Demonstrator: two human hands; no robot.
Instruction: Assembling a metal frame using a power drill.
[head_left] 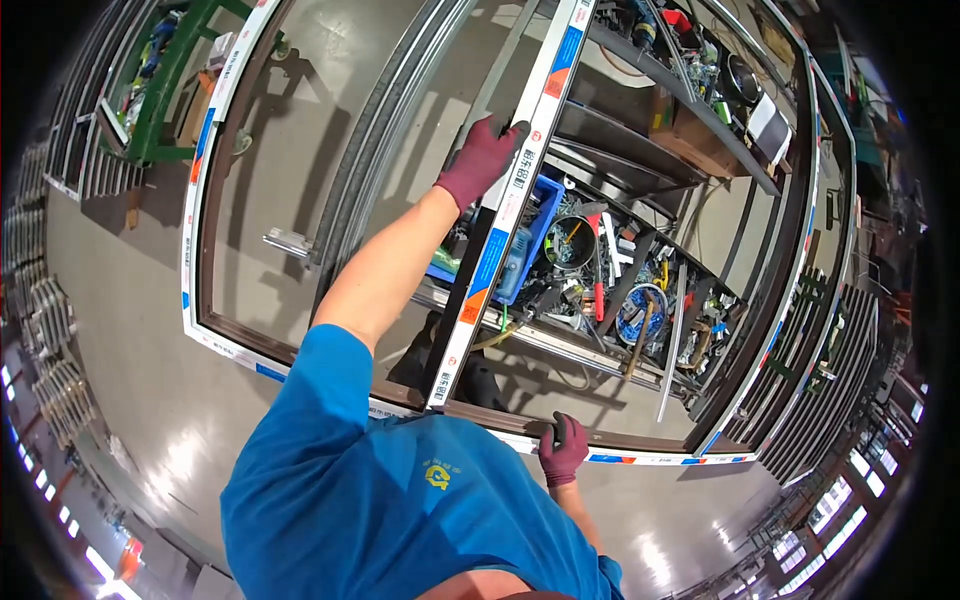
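A large dark-brown metal window frame (217,352), edged with white, blue and orange protective film, spreads around and in front of me. Its middle bar (490,255) runs away from my body. My left hand (482,160), in a maroon glove with dark fingertips, is closed around the far part of that bar. At the near rail, right of my body, my gloved right hand (563,450) grips the frame's edge. Parts of the fingers of both hands are hidden by the frame.
Through the frame shows a workbench shelf with a blue bin (545,215), a black bowl (570,243), a blue-and-white tub (641,313), a hammer (640,340) and loose hardware. Long profiles (385,130) lie on the left. A green rack (175,85) stands far left.
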